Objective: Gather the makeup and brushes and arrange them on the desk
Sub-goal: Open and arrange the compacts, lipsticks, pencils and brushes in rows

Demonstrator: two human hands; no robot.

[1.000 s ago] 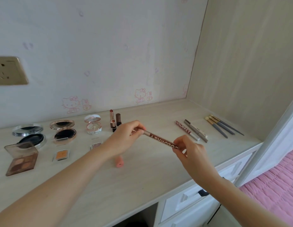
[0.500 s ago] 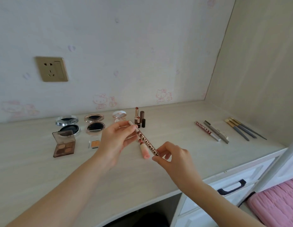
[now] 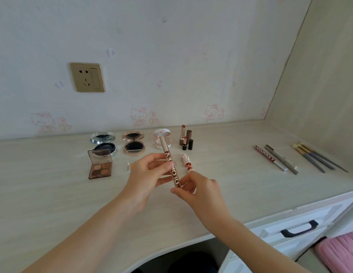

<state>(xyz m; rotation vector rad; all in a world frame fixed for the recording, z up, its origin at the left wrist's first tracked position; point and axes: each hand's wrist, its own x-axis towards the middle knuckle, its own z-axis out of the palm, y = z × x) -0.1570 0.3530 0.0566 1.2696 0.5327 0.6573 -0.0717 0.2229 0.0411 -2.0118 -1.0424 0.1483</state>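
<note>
While the left hand point(image 3: 146, 174) pinches the makeup pen point(image 3: 170, 162), the right hand point(image 3: 199, 191) grips its end.

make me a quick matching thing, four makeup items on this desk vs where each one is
Items:
1. brown COLORKEY pen
2. three makeup brushes
3. eyeshadow palette
4. uncapped lipsticks

Places:
A. far right of the desk, near the side panel
B. left group, in front of the silver compact
C. held above the desk by the left hand and right hand
D. standing upright near the wall

Pairs: 1-C, 2-A, 3-B, 4-D
</note>
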